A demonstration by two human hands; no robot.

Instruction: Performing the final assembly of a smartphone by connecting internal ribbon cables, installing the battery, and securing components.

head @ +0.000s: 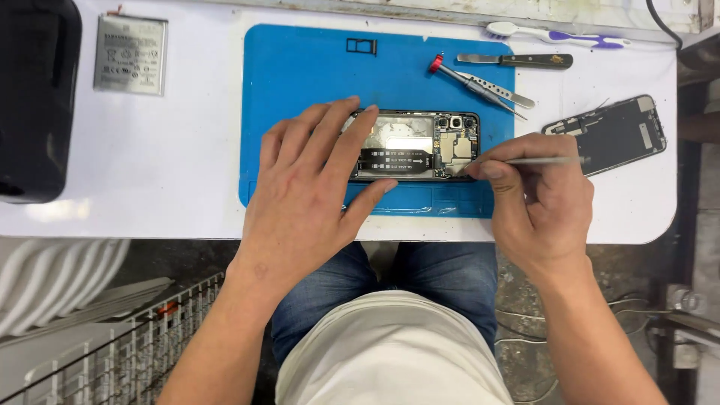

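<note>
An opened phone [420,144] with its back off lies on a blue work mat [300,67], showing flex cables, a circuit board and camera modules. My left hand [311,187] rests flat over the phone's left end, fingers spread, pinning it down. My right hand [529,195] pinches a thin metal tool [547,160], whose tip touches the phone's lower right corner by the board.
On the white table: a silver battery [130,54] at far left, a black box [34,97] at the left edge, a card tray [361,46], a red-capped screwdriver [450,71], tweezers [499,91], a knife [517,60], a toothbrush [555,34], a phone back panel [611,133].
</note>
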